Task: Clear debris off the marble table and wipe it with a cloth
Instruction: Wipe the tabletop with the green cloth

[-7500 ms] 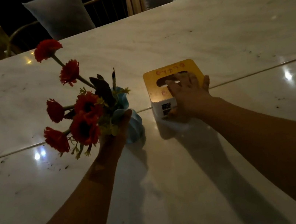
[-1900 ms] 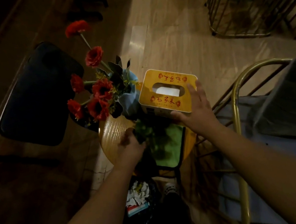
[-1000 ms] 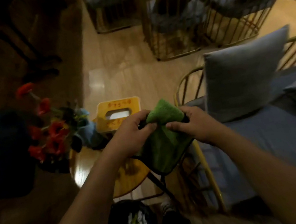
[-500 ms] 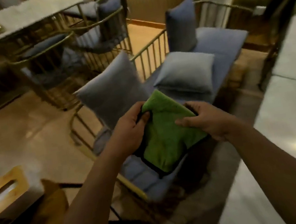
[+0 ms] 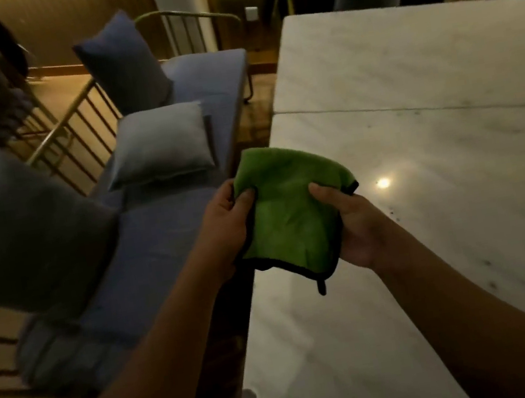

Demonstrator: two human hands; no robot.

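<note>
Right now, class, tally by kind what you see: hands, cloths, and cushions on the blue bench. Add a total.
Hands: 2, left hand, right hand
Cloths: 1, green cloth
Cushions on the bench: 3, dark blue cushion, pale grey cushion, big grey cushion
Total: 6

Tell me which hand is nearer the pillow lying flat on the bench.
Left. The left hand grips the cloth at its edge on the side toward the pillow; the right hand holds the opposite edge, over the table.
</note>
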